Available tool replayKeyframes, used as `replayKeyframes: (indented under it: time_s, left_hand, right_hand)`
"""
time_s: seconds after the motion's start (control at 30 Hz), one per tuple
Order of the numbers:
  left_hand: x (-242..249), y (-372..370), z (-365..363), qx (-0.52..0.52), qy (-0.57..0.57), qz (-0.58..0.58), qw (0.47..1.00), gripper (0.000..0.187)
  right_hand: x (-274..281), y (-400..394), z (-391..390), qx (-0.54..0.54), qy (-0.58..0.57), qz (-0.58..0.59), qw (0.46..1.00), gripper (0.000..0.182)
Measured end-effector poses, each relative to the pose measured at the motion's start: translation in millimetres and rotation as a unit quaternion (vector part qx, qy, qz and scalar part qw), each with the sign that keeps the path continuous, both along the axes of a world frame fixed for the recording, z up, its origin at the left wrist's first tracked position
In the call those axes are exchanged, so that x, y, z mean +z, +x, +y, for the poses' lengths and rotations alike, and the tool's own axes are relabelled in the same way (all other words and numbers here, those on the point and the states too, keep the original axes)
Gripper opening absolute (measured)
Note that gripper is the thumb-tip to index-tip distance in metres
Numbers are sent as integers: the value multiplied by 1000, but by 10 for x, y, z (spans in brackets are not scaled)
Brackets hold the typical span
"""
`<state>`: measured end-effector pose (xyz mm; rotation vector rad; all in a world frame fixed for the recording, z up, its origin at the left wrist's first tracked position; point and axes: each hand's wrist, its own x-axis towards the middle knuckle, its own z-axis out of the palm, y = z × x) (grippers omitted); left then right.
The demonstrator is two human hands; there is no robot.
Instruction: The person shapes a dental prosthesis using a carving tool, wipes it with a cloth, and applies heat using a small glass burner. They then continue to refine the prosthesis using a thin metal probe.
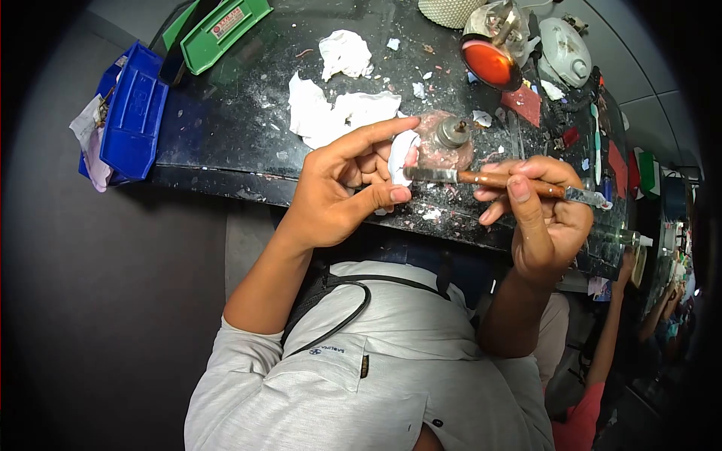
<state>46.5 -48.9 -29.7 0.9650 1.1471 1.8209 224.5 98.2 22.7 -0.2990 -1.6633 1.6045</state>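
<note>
My left hand (323,188) pinches a small white plaster piece (400,154), with a bit of pink on its right side, between thumb and fingers. In my right hand (553,218) is a wax knife (489,179), a brown wooden handle with a metal blade at each end. Its left blade points at the plaster piece, the tip right at its edge. Just beyond the blade stands a glass spirit burner (435,154) with a metal neck. Both hands are raised over the table's front edge.
White plaster lumps (346,54) and crumbs litter the dark table (226,128). A blue bin (135,120) and green bin (218,37) stand left. At the back right are an orange-lit lamp (487,64) and toothbrush (596,139). Another person's arm (608,331) reaches in at right.
</note>
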Motion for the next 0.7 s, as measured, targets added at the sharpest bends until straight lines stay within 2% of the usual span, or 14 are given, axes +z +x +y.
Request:
replayKeyframes:
  time_s: [0.33, 0.4, 0.47, 0.5, 0.57, 0.6, 0.67, 0.7]
  left_hand:
    - [26, -3, -3, 12, -9, -2, 1000, 69]
    - [-1, -16, -5, 14, 4, 6, 1000, 67]
    - [-35, -24, -2, 15, 18, 15, 1000, 65]
    - [-51, -27, 1, 13, 42, -14, 999, 62]
    - [-47, -35, 12, 8, 64, -38, 997, 59]
    - [-35, -30, 19, 23, 58, -33, 998, 54]
    - [-38, -30, 33, 33, 47, -23, 998, 49]
    - [-68, -36, 43, 60, 55, -9, 997, 48]
  right_hand:
    - [-18, 49, 54, -6, -9, 9, 1000, 12]
    - [29, 98, 141, -74, -15, -25, 997, 14]
    - [51, 132, 269, -148, -31, -109, 982, 20]
    - [68, 154, 329, -150, -32, -107, 982, 20]
    - [85, 188, 447, -153, -39, -353, 922, 29]
    - [48, 191, 526, -154, -42, -349, 923, 29]
    - [-35, 166, 632, -129, 68, -460, 876, 33]
    - [-65, 161, 639, -146, 76, -470, 867, 34]
